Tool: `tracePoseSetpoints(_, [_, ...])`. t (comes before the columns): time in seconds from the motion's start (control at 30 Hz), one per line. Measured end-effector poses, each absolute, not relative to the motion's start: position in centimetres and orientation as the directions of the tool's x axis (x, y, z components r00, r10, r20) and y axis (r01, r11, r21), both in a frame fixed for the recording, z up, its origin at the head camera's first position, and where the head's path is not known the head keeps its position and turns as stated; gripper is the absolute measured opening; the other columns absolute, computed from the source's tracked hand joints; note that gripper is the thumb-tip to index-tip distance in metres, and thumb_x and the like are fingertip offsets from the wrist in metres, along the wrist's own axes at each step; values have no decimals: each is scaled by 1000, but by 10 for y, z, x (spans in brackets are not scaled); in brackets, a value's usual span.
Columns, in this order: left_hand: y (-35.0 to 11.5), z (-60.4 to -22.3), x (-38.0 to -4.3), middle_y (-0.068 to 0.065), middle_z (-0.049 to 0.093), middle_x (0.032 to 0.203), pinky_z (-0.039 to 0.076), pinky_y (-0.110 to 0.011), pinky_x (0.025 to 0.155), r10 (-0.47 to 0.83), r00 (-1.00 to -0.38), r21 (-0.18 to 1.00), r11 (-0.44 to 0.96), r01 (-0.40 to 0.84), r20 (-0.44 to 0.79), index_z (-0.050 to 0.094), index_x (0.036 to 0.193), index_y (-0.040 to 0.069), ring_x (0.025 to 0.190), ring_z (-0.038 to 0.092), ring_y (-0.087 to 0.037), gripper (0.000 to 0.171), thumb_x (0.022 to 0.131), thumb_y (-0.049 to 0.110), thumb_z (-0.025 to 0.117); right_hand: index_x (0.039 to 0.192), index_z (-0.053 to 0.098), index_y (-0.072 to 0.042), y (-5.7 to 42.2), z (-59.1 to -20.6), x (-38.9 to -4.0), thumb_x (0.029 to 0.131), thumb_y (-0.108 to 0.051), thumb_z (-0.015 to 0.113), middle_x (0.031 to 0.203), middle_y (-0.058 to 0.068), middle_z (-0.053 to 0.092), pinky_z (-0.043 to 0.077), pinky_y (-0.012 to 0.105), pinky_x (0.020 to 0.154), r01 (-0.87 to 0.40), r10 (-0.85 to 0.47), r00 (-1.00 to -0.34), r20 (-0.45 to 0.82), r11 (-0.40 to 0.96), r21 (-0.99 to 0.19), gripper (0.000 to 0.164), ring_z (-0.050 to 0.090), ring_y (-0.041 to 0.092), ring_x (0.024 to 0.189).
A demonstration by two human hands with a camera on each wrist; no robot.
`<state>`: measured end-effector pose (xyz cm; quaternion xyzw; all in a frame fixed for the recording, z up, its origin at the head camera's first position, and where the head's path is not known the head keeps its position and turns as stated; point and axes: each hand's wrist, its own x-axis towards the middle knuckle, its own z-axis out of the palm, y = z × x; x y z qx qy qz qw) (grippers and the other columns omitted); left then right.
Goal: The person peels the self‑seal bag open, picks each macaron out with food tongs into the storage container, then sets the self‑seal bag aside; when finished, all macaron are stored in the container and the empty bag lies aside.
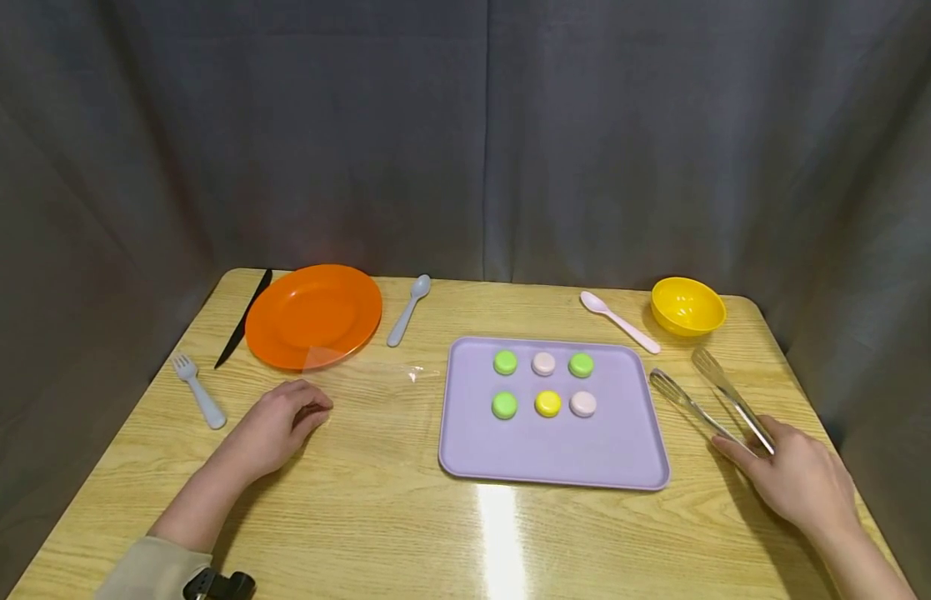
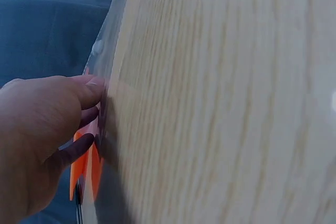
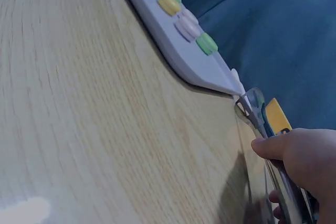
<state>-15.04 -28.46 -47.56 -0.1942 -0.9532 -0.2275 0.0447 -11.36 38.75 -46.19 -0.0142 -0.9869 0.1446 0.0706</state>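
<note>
In the head view, my left hand (image 1: 273, 425) rests low over the table at the left edge of a flat, see-through plastic bag (image 1: 382, 408). The left wrist view shows its thumb and bent fingers apart near the bag; whether they touch it is hard to tell. My right hand (image 1: 803, 479) holds metal tongs (image 1: 723, 400) by the handle end, thumb on one arm, with the tong arms spread. Left of the tongs lies a lilac tray (image 1: 555, 462) bearing several macarons: green (image 1: 504, 406), pale pink (image 1: 583, 404) and yellow (image 1: 548, 403).
An orange plate (image 1: 315, 312) sits at the back left, beside a black knife (image 1: 243, 321), a grey fork (image 1: 198, 392) and a grey spoon (image 1: 408, 312). Toward the back right are a pink spoon (image 1: 618, 321) and a yellow bowl (image 1: 688, 308). Dark curtains (image 1: 480, 150) surround the table.
</note>
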Motion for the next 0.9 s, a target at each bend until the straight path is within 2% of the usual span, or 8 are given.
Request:
tracePoseSetpoints(0.1, [-285,-474,-149,1,68,107,59,-42,83,362,-918,408,823,396,162,76,110,12,96,65,-18,12,99,7,76,75,48,-16,389,-466,-116,95,-58,75,63,1,42,29,37,51,9,53,-988,146,957,-289,54,44,24,60])
tracePoseSetpoints(0.33, [-286,-471,-149,-1,68,112,58,-46,89,391,-911,387,826,410,131,77,111,11,104,66,-22,12,100,8,76,75,52,-11,394,-472,-123,94,-49,80,75,9,50,35,40,57,-23,17,-993,115,942,-336,51,50,30,71])
tracePoseSetpoints(0.57, [-288,-470,-150,-2,68,116,58,-49,93,401,-909,375,830,414,116,76,113,11,107,66,-24,13,101,9,75,80,57,-10,402,-470,-128,93,-49,81,71,3,45,33,34,55,-14,2,-999,39,914,-405,48,45,22,66])
tracePoseSetpoints(0.6, [-288,-469,-150,-1,68,115,57,-49,93,401,-908,375,829,415,118,76,114,12,108,66,-24,13,101,10,75,83,59,-8,403,-470,-129,93,-49,81,72,4,45,33,34,54,-4,4,-1000,21,911,-411,48,45,22,66])
tracePoseSetpoints(0.63, [-288,-468,-150,-1,68,115,57,-50,93,400,-909,374,829,415,121,76,114,12,108,66,-24,13,101,11,75,90,62,-2,404,-469,-129,93,-51,80,76,10,50,39,37,56,13,13,-1000,-2,910,-415,52,49,26,69])
tracePoseSetpoints(0.73, [-288,-463,-149,-2,69,117,57,-52,93,388,-908,374,828,418,158,75,118,12,108,67,-26,16,102,15,75,119,59,17,406,-468,-130,91,-52,83,98,32,58,50,53,70,28,26,-1000,-10,908,-418,78,57,43,85])
tracePoseSetpoints(0.83, [-288,-451,-147,-7,69,125,55,-57,95,338,-911,371,835,406,237,71,129,9,113,67,-33,29,103,22,74,143,34,28,404,-463,-130,89,-54,83,128,50,45,42,73,87,28,43,-999,27,909,-416,110,47,62,113])
tracePoseSetpoints(0.9, [-286,-440,-148,-11,66,134,52,-62,98,297,-903,363,841,401,310,67,137,8,119,65,-39,40,104,28,73,148,29,25,400,-455,-130,89,-53,84,133,50,40,38,75,90,8,48,-995,83,906,-423,112,40,64,119])
